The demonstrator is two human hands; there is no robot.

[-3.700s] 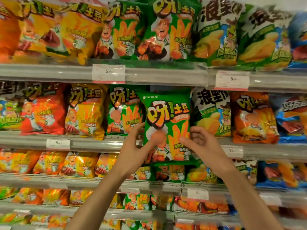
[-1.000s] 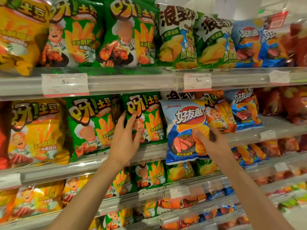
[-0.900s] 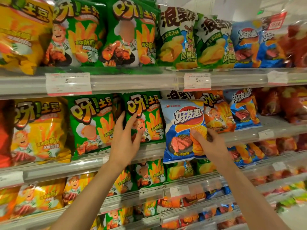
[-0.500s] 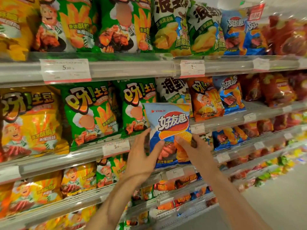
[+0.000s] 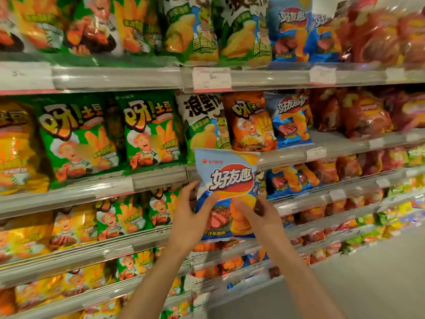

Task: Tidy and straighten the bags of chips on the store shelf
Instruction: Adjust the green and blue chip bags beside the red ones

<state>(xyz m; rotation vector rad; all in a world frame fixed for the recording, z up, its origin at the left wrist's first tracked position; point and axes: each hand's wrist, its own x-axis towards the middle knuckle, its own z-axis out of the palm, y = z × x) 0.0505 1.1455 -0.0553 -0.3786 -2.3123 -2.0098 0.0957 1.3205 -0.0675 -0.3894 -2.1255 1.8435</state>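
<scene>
A blue chip bag (image 5: pixel 226 178) w/ a red oval logo and a steak picture is held upright in front of the store shelves, centre of view, clear of any shelf, its top edge overlapping the rail of the 2nd shelf (image 5: pixel 161 178) from the top. Left hand (image 5: pixel 190 217) grasps the bag's lower left side, thumb across the front and other fingers behind. Right hand (image 5: pixel 259 215) grasps its lower right side, thumb on the front over the chip picture. Both forearms reach up from the bottom of the frame. Just behind and above the bag, on that shelf, stand a white-and-green bag (image 5: pixel 203 120), an orange bag (image 5: pixel 249 122) to its right, then a matching blue bag (image 5: pixel 291 120). Left of those stand two green bags (image 5: pixel 149 130) and a yellow bag (image 5: pixel 16 143) at far left. White price tags (image 5: pixel 211 78) sit on the top rail. Red bags (image 5: pixel 365 113) fill the shelves at right, blurred. Lower shelves hold more small bags, too blurred to read.
</scene>
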